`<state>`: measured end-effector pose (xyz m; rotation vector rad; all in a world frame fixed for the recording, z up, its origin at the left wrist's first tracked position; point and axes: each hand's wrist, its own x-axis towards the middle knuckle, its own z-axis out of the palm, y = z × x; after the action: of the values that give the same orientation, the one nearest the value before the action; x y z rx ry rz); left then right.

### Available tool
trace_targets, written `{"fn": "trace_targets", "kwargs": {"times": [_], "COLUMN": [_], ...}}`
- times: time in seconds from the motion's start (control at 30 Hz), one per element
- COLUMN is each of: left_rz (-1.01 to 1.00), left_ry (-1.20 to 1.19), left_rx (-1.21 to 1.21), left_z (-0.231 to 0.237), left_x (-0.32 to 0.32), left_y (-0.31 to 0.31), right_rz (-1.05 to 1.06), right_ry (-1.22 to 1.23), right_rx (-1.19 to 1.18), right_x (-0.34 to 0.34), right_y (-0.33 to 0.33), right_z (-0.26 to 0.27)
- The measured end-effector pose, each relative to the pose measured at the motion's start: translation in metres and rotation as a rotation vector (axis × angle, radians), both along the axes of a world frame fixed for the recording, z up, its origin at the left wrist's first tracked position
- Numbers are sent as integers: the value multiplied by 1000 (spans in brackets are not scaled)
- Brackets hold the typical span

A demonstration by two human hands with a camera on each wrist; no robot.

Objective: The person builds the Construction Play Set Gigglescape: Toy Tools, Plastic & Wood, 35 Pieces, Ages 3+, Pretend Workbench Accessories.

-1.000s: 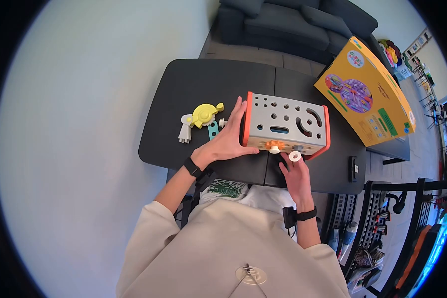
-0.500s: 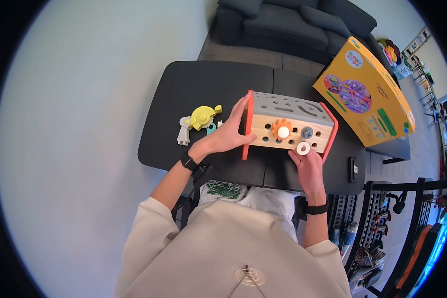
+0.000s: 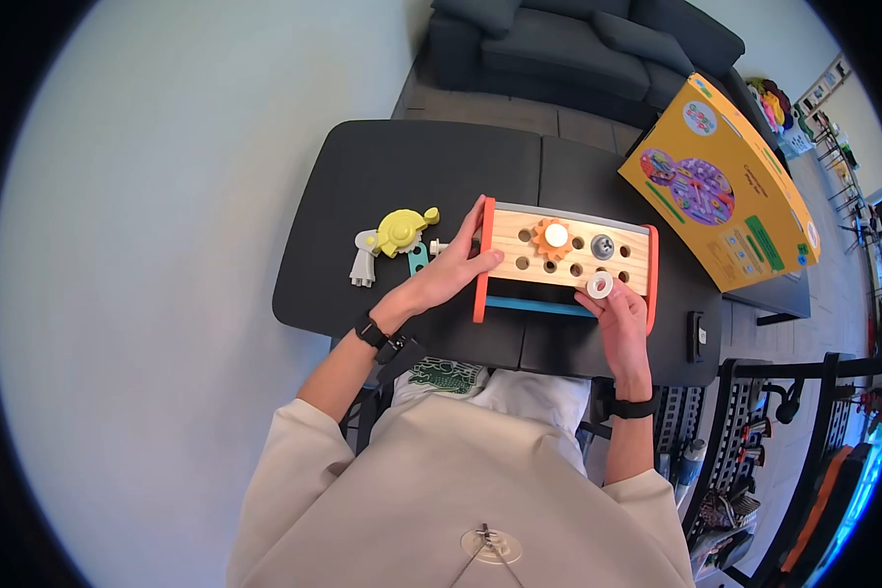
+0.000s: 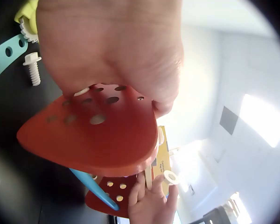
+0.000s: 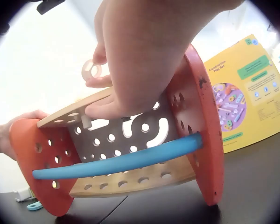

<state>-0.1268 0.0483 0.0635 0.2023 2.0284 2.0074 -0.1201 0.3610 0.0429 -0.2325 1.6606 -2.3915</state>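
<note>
A toy toolbox (image 3: pixel 505 223) has red end panels, a grey perforated side and a wooden side with holes, which faces up. My left hand (image 3: pixel 449 272) grips its left red end panel (image 4: pixel 98 149), thumb over the front edge. Between thumb and finger, my right hand (image 3: pixel 625 325) pinches a white ring-shaped nut (image 3: pixel 591 289) above the wooden side's lower edge. Other right-hand fingers reach beneath that side, by a white peg end (image 5: pixel 86 122). On the wood sit an orange gear (image 3: pixel 540 241) with a white bolt head (image 3: pixel 557 235) and a grey screw (image 3: pixel 603 247).
Left on the black table (image 3: pixel 363 167) lie a yellow and white toy saw (image 3: pixel 399 233), a teal strip (image 3: pixel 417 259) and a white screw (image 4: pixel 34 70). A yellow box (image 3: pixel 745 181) stands at right. A small black object (image 3: pixel 696 335) lies near the right edge.
The toolbox has been tipped so its wooden side turns upward and the grey side turns away. My right hand moved right and up with the nut. My left hand keeps its grip.
</note>
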Motion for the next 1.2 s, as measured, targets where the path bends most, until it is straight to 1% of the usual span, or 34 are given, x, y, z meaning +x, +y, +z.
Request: {"fn": "trace_targets", "kwargs": {"times": [0.13,0.23,0.3,0.4,0.47,0.53,0.6,0.63,0.67,0.73,0.77,0.8,0.83,0.87,0.9,0.93,0.97,1.0,1.07,1.1,1.17,1.2], "left_rz": [-8,-21,-87,-125,-126,-103,-95,-80,-80,-23,-20,32,82,79,100,119,157,157,134,138,148,147], "left_ry": [-8,22,-27,-24,-21,76,86,98,97,102,100,61,25,25,-3,-30,-71,-69,13,14,62,63], "left_rx": [13,9,140,140,106,61,46,30,30,30,32,54,76,78,62,44,96,95,38,37,-47,-47], "left_z": [-1,-21,-40,-55,-55,-66,-72,-74,-76,-81,-82,-83,-85,-86,-88,-89,-85,-90,-103,-109,-107,-106], "left_x": [5,10,15,25,34,42,49,50,50,53,53,53,51,50,49,48,48,47,42,42,39,40], "left_y": [0,-1,-2,1,2,5,4,4,4,4,4,5,6,6,7,7,10,11,10,8,7,9], "right_rz": [-21,-40,-52,-36,-36,-27,50,149,150,404,454,454,379,304,218,216,150,85,103,96,80,79], "right_ry": [-3,-36,-50,-88,-118,-99,-84,-110,-111,-181,-247,-249,-221,-194,-259,-258,-268,-275,-232,-201,-149,-148], "right_rx": [-7,81,95,155,92,98,130,96,96,223,287,289,330,369,128,127,-12,-151,-144,-162,-175,-175], "right_x": [0,-6,-9,-12,-7,-2,11,18,26,40,45,49,53,56,57,57,54,53,50,48,41,35], "right_y": [-2,-6,-7,-8,-14,-12,-7,3,14,28,28,26,23,20,17,11,4,-1,-5,-6,-11,-13], "right_z": [3,12,10,6,9,8,9,7,1,-12,-11,-15,-24,-33,-44,-41,-37,-34,-34,-30,-17,-10]}}
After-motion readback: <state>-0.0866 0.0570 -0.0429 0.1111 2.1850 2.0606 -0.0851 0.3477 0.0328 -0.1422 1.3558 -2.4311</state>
